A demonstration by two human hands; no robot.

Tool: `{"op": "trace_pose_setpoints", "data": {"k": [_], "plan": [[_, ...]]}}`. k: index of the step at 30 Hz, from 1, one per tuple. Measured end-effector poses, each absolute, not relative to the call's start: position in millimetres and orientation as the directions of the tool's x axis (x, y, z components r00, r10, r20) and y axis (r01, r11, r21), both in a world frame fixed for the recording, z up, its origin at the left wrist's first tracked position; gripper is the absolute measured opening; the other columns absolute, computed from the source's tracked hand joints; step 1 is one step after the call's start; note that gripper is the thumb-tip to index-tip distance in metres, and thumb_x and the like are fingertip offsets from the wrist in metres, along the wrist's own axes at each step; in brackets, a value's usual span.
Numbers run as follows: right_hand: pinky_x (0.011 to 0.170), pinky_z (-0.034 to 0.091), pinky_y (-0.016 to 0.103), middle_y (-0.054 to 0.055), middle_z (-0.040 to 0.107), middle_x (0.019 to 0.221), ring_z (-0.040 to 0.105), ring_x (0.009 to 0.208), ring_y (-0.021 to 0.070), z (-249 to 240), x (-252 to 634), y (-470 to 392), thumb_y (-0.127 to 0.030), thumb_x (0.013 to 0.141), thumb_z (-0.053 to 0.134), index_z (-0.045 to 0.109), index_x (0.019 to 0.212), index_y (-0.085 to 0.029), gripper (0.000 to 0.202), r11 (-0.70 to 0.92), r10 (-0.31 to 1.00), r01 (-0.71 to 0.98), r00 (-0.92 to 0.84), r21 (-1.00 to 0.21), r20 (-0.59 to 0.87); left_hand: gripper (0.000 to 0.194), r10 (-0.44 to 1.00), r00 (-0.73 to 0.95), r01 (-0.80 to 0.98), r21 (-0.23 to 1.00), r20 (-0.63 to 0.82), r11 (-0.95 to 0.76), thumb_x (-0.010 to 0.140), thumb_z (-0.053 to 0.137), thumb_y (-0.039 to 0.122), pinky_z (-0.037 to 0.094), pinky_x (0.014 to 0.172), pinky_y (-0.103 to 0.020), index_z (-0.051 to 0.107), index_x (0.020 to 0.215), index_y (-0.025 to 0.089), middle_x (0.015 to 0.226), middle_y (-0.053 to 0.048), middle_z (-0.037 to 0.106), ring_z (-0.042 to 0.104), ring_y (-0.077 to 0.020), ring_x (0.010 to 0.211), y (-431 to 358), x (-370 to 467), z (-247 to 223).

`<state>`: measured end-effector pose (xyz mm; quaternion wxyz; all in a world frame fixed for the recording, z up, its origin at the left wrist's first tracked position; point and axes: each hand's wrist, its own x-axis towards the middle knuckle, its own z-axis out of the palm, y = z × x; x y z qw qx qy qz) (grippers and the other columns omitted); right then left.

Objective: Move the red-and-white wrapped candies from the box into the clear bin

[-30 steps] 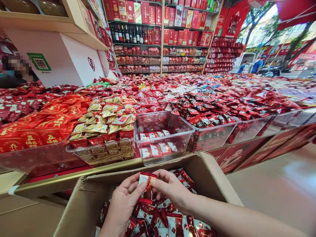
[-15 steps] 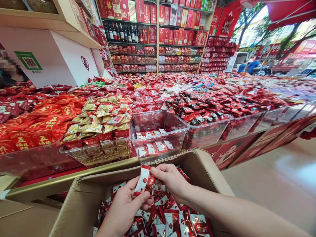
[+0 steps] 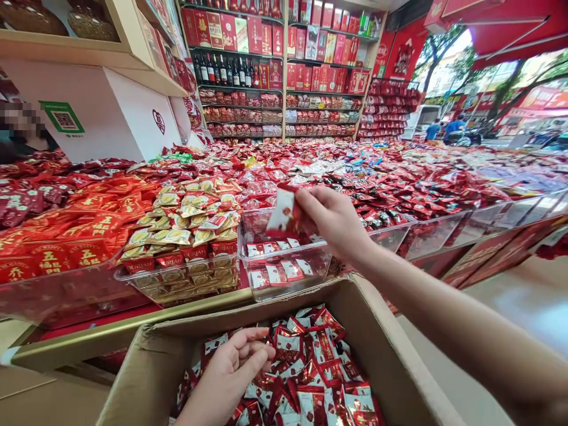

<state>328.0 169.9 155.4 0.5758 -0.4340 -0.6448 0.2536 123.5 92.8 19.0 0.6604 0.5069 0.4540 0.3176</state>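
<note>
My right hand (image 3: 331, 222) pinches a red and white candy packet (image 3: 284, 212) between thumb and fingers, raised over a clear plastic bin (image 3: 290, 255). The packet is slightly blurred and tilted. Inside the bin, small packets (image 3: 277, 273) of the same look stand in a row along the front wall. Lower down, my left hand (image 3: 237, 367) hovers above the opened cardboard box (image 3: 377, 331), its fingers loosely curled and apart from the thumb, holding nothing I can see. Many loose candy packets (image 3: 310, 399) in red and white lie jumbled in that box.
Left of the clear bin stands a bin of durian candies (image 3: 181, 236), with orange-red packets (image 3: 75, 242) beyond it. Dark red packets (image 3: 381, 216) fill bins on the right. A gold-edged counter rim (image 3: 133, 322) runs behind the box. A person is partly visible at the far left.
My right hand has lifted the candy packet up and forward from the box to above the clear bin. My left hand has let go of it and stays over the box.
</note>
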Motion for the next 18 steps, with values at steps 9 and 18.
{"op": "trace_pose_setpoints", "data": {"k": [9,18], "plan": [[0.041,0.033,0.02,0.0,0.05,0.044,0.043,0.04,0.0069,128.3,280.5,272.2,-0.014,0.062,0.063,0.054,0.05,-0.01,0.015,-0.151,0.855,0.703,-0.26,-0.695,-0.448,0.027,0.857,0.448,0.224,0.96,-0.253,0.166,0.073,0.053,0.03,0.041,0.073,-0.03,0.053,0.096,0.015,0.083,-0.007,0.064,0.055,-0.0185,0.079,87.0,121.1,11.0],[0.051,0.036,0.015,-0.005,0.054,0.05,0.051,0.05,0.002,102.8,270.3,272.0,-0.026,0.063,0.057,0.053,0.051,-0.001,0.028,-0.191,0.854,0.645,-0.262,-0.74,-0.449,0.029,0.817,0.484,0.362,0.922,-0.313,0.139,0.072,0.05,0.027,0.04,0.072,-0.028,0.051,0.097,0.012,0.079,-0.004,0.057,0.051,-0.0163,0.075,85.8,121.3,13.9]]}}
